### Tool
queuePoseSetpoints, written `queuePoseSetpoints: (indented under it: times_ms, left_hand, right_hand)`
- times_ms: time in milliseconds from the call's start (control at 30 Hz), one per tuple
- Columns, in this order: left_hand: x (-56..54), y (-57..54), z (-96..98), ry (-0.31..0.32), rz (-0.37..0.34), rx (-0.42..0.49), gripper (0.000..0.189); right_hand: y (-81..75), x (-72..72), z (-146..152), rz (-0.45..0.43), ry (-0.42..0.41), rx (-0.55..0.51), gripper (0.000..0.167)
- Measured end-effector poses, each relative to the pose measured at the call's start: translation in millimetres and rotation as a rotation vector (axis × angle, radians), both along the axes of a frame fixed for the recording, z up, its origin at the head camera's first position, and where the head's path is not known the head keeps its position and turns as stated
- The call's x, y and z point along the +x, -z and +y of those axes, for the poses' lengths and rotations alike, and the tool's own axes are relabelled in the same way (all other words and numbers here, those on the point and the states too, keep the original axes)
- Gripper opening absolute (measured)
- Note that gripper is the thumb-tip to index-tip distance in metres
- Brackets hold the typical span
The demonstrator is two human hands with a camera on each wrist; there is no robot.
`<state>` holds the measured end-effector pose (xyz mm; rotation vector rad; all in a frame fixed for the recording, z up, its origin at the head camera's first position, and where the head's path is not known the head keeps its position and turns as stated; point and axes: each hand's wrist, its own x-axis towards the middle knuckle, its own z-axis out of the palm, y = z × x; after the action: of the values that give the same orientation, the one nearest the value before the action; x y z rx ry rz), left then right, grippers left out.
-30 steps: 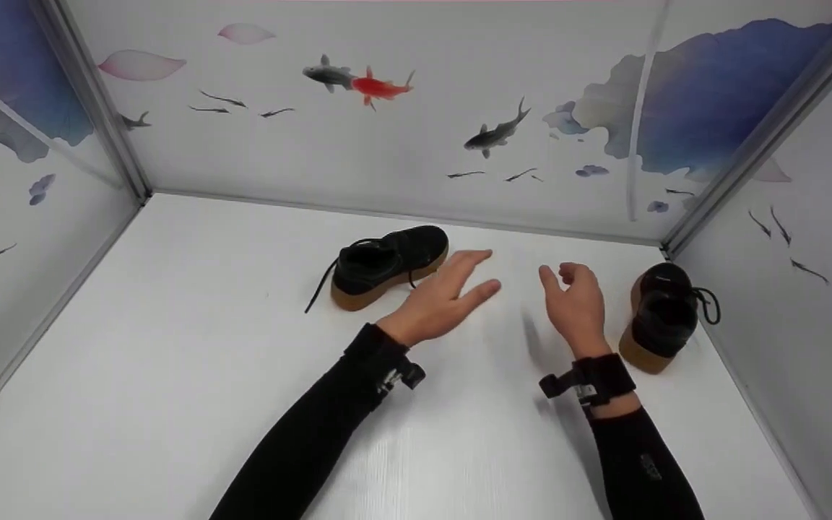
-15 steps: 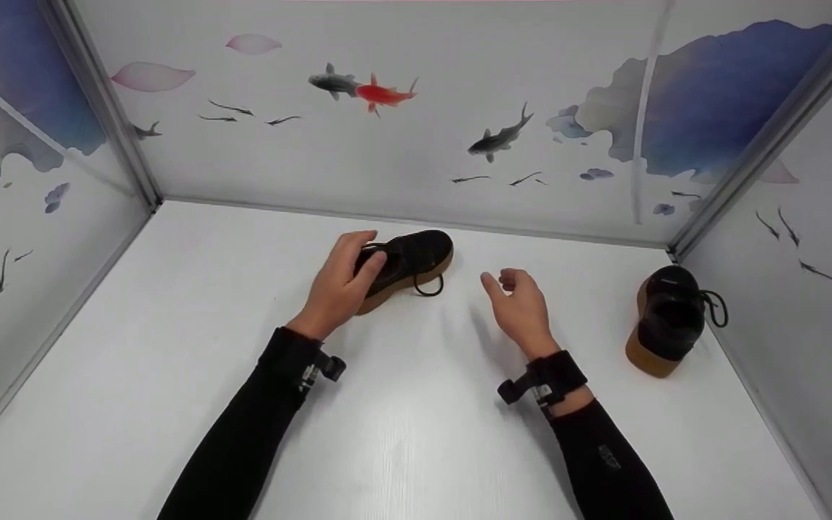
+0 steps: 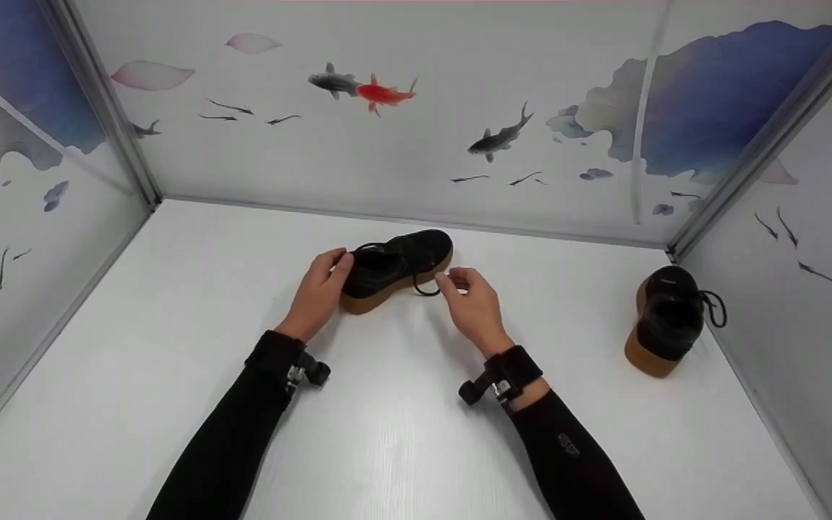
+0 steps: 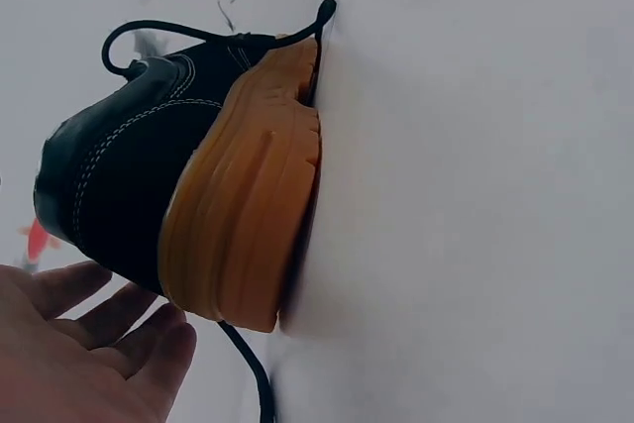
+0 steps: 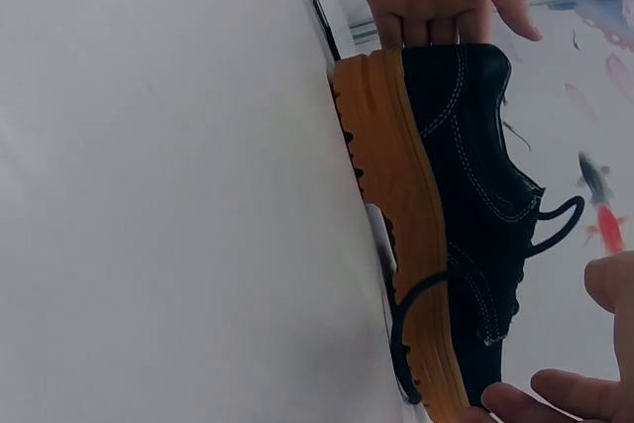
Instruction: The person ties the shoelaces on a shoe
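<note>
A black lace-up shoe (image 3: 419, 253) with a tan sole lies near the back wall, toe pointing right and away. My left hand (image 3: 315, 295) is at its heel, with loosely bent fingers against or just behind it and the thumb apart, as the right wrist view shows. Beside the toe, my right hand (image 3: 475, 307) has its thumb and fingers spread; its fingertips (image 5: 505, 403) reach the toe's edge, though contact is unclear. A loose black lace (image 4: 282, 42) loops down the near side of the shoe. Another lace end (image 4: 253, 373) trails past the heel.
A matching black shoe (image 3: 667, 318) stands by the right wall, its toe toward the back corner. The white tabletop (image 3: 387, 433) is enclosed by a back wall (image 3: 416, 159) and two side walls printed with fish and leaves.
My left hand has moved left, over the shoe's opening and then down to the heel. My right hand has moved left to the toe. The second shoe stays put.
</note>
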<state>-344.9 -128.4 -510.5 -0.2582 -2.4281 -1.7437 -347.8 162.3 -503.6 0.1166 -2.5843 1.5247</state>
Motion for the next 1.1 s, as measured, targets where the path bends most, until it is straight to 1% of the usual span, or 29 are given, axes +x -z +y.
queuePoseSetpoints:
  times_ms: [133, 267, 367, 467, 633, 767, 867, 1000, 1100]
  left_hand:
    - [-1.3, 1.0, -0.1, 0.007, -0.035, -0.003, 0.073]
    - [-1.9, 1.4, 0.8, 0.013, -0.058, 0.019, 0.073]
    - [-1.2, 1.5, 2.4, 0.02, -0.058, 0.033, 0.071]
    - [0.1, 1.3, 4.9, 0.023, -0.053, 0.028, 0.069]
    - [3.0, 1.1, 8.5, 0.015, -0.054, 0.013, 0.068]
    - [4.9, 0.8, 11.3, -0.002, -0.073, 0.016, 0.062]
    - [5.4, 0.8, 14.7, -0.009, -0.097, 0.026, 0.057]
    - [6.0, 2.3, 20.4, 0.006, -0.113, 0.04, 0.054]
    - [7.9, 3.0, 25.8, 0.024, -0.119, 0.034, 0.056]
  right_hand:
    - [2.7, 0.6, -10, 0.014, -0.033, -0.025, 0.058]
    - [4.3, 0.0, -16, 0.009, -0.078, -0.049, 0.06]
    - [5.2, 0.1, -18, -0.003, -0.108, -0.075, 0.061]
    - [6.6, 0.9, -18, -0.014, -0.12, -0.094, 0.061]
    - [8.5, 1.0, -17, -0.023, -0.141, -0.137, 0.059]
    - [8.5, 0.3, -18, -0.05, -0.167, -0.171, 0.06]
    - [7.7, 0.6, -18, -0.062, -0.18, -0.154, 0.062]
    - [7.7, 0.5, -18, -0.062, -0.177, -0.126, 0.059]
    - [8.4, 0.9, -17, -0.075, -0.177, -0.148, 0.056]
